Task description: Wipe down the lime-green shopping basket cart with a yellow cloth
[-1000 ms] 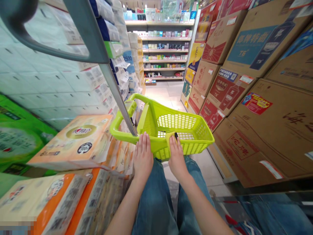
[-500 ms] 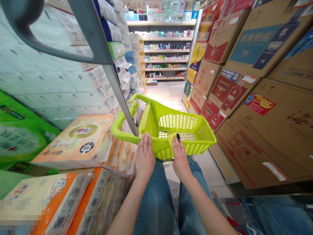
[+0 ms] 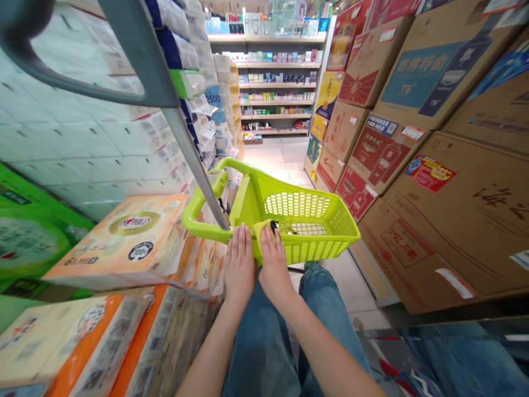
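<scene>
A lime-green plastic basket cart [image 3: 309, 248] stands in front of my knees, with a grey metal pole [image 3: 196, 165] rising to a dark grey handle on the left. My left hand [image 3: 241, 264] rests on the near rim beside the foot of the pole, fingers straight and side by side. Close to its right, my right hand [image 3: 275, 264] presses a yellow cloth [image 3: 259, 227] with a black part against the same rim. My right thumb is hidden.
Tissue packs [image 3: 119, 237] are piled on the left, close to the cart. Cardboard cartons [image 3: 463, 215] are stacked on the right. Beyond the cart, a tiled aisle [image 3: 281, 160] leads to stocked shelves [image 3: 276, 85]. Someone's jeans-clad leg [image 3: 467, 353] shows at lower right.
My right hand has slid left along the rim with the yellow cloth, to beside my left hand. The view has shifted slightly.
</scene>
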`<state>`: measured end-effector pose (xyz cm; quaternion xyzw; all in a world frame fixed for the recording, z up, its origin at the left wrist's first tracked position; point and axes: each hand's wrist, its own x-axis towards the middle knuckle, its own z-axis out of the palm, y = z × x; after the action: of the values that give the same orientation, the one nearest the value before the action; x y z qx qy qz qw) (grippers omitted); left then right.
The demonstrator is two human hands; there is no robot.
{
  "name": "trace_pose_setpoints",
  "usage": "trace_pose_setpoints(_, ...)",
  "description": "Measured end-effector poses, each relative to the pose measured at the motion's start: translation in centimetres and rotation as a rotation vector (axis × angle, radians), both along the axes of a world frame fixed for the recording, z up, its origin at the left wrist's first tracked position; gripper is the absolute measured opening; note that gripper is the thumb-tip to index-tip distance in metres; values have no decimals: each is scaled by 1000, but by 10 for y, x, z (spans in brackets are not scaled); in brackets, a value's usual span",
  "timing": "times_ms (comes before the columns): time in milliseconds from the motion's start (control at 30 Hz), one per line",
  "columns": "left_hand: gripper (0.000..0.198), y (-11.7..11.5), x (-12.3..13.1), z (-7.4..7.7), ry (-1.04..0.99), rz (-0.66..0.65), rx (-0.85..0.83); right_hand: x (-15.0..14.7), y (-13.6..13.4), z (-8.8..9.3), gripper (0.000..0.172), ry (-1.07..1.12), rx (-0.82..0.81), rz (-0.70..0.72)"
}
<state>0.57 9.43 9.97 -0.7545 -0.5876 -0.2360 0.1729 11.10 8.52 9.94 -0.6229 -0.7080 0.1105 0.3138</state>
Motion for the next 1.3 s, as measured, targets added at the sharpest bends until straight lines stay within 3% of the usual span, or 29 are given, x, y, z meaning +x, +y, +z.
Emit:
trace_pose_setpoints(67, 72, 0, -1, 0, 3, 10, 9, -15, 1, 10, 92, 5, -4, 57)
trace_pose_setpoints(133, 71, -1, -1, 1, 0, 12, -2, -12, 0, 12, 92, -2, 2, 101)
trace_pose_setpoints(267, 78, -2, 1, 3, -6, -9, -28, 30, -1, -4, 96, -25, 50, 105)
trace_pose_setpoints(433, 83, -2, 2, 3, -9, -8, -38, 91, -6, -31, 96, -74, 69, -40)
trace_pose_setpoints(567, 83, -3, 2, 3, -8, -14, -45, 115, -11, -41, 97, -83, 52, -138)
trace_pose_setpoints(633, 83, -3, 1, 3, -12, -17, -48, 109, -11, -38, 97, -75, 30, -182)
trace_pose_setpoints(733, 83, -2, 2, 3, -22, -10, -45, 73, -6, -21, 95, -49, -32, -175)
trace_pose_setpoints(867, 76, 0, 1, 0, -9, 5, -17, 5, 1, 11, 91, 20, -67, 48)
trace_pose_setpoints(967, 71, 1, -1, -2, 7, 14, -4, -17, 2, 24, 86, 53, -51, 105)
trace_pose_setpoints(1133, 76, -2, 1, 1, -4, -4, -24, 14, -1, 10, 89, 21, -20, 136)
trace_pose_setpoints(1300, 84, -3, 4, 5, -27, -4, -47, 66, -5, -20, 92, -48, 41, 6)
